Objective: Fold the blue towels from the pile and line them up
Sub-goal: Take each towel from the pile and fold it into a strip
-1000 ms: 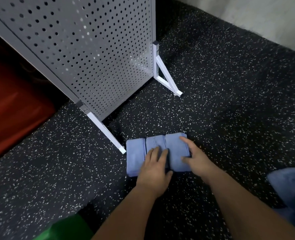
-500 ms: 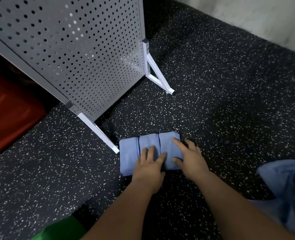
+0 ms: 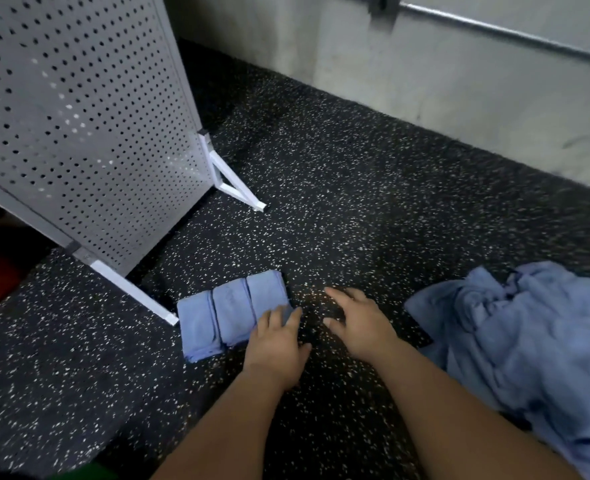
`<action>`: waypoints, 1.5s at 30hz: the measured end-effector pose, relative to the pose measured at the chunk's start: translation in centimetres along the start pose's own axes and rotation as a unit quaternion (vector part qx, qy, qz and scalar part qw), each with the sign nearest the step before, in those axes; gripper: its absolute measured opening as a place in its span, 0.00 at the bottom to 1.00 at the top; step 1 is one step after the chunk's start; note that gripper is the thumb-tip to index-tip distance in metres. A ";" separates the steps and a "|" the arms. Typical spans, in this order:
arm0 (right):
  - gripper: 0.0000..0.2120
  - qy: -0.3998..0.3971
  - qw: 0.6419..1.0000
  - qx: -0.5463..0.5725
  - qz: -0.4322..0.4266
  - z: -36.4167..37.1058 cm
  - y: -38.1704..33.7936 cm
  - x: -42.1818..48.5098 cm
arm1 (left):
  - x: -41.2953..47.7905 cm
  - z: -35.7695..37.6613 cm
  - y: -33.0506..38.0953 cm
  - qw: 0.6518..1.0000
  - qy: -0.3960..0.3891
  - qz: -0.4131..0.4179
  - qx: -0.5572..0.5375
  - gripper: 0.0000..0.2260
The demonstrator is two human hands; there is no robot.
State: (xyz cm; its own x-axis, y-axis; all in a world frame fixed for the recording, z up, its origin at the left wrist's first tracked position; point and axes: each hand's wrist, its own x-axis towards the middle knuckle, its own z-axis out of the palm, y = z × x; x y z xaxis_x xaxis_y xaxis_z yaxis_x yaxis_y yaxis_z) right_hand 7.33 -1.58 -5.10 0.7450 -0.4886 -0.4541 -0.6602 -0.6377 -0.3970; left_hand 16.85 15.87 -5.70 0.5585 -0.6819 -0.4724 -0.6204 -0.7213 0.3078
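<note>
Three folded towels (image 3: 232, 311) lie side by side, edges touching, in a short row on the speckled floor (image 3: 355, 202). The leftmost sits just beside the white foot (image 3: 134, 292) of a perforated panel (image 3: 78, 133). The row appears to start at that foot and run rightward, which keeps it straight and leaves bare floor on the right for the next piece. The person's left hand (image 3: 276, 344) lies flat with straight fingers, its fingertips on the near right corner of the rightmost towel. It is likely pressing the fold down and squaring it with its neighbours. It grips nothing. The right hand (image 3: 355, 323) is spread and relaxed, also holding nothing, over the bare floor just right of the row and clear of the cloth. Whether its palm touches the floor cannot be told. It sits between the row and the pile (image 3: 515, 334) of unfolded blue cloth, which lies crumpled farther right, near the right forearm. With three pieces placed and a sizeable heap left, the job looks well short of half done. The free right hand seems best placed to reach for the next towel.
</note>
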 end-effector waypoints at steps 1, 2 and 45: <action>0.31 0.004 1.000 0.000 0.005 -0.7 0.8 -1.0 | -0.3 0.1 1.0 1.000 -0.004 0.007 0.003 0.35; 0.31 0.008 1.000 -0.001 0.010 -1.3 1.7 -2.0 | -0.5 0.2 2.1 1.000 -0.008 0.014 0.006 0.35; 0.09 0.224 0.927 -0.038 0.300 -3.9 30.4 -16.0 | 2.5 11.1 23.2 0.969 -0.077 0.219 0.088 0.34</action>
State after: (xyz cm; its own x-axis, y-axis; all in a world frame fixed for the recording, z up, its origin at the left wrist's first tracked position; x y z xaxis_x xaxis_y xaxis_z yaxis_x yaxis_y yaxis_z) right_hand -24.31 -15.51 -6.77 0.2231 -0.9558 -0.1912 -0.9722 -0.2040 -0.1146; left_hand -2.32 -1.23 -8.91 0.1396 -0.8816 -0.4509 -0.8712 -0.3258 0.3672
